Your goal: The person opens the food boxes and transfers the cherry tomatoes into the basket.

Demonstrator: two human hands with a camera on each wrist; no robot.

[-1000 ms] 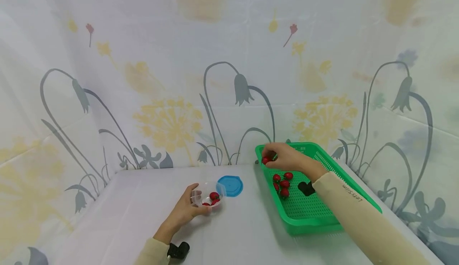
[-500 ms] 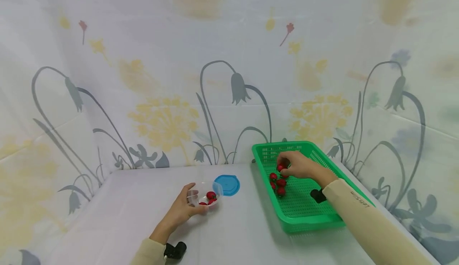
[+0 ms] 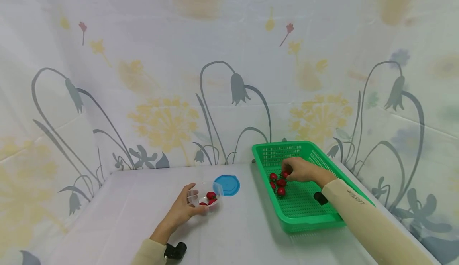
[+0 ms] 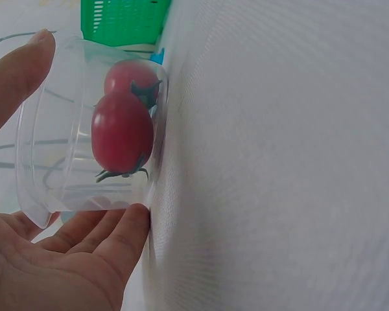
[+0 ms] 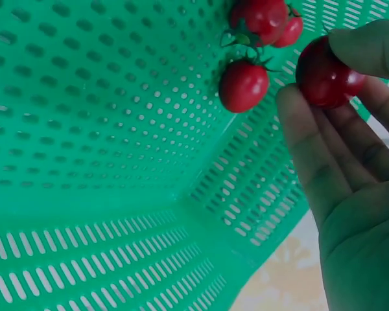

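Note:
My left hand (image 3: 183, 208) grips a small clear plastic container (image 4: 58, 142) standing low at the tabletop, thumb on one side and fingers on the other. Several red cherry tomatoes (image 4: 122, 133) with green stems lie inside it. Over in the green plastic basket (image 3: 312, 217), my right hand (image 3: 304, 170) pinches a cherry tomato (image 5: 327, 74) between thumb and fingers. Beside that hand, more loose cherry tomatoes (image 3: 281, 192) rest on the basket floor. In the head view, the fingers mostly hide the held tomato.
A blue lid (image 3: 228, 185) lies on the white table (image 3: 236, 229) just behind and right of the container. The basket's raised, slotted walls surround the right hand. A flower-printed curtain (image 3: 172, 77) hangs at the table's back edge.
The right hand has moved from the basket's far left rim rightward and down into the basket, near the loose tomatoes. The left hand and container have stayed in place; the view has shifted slightly.

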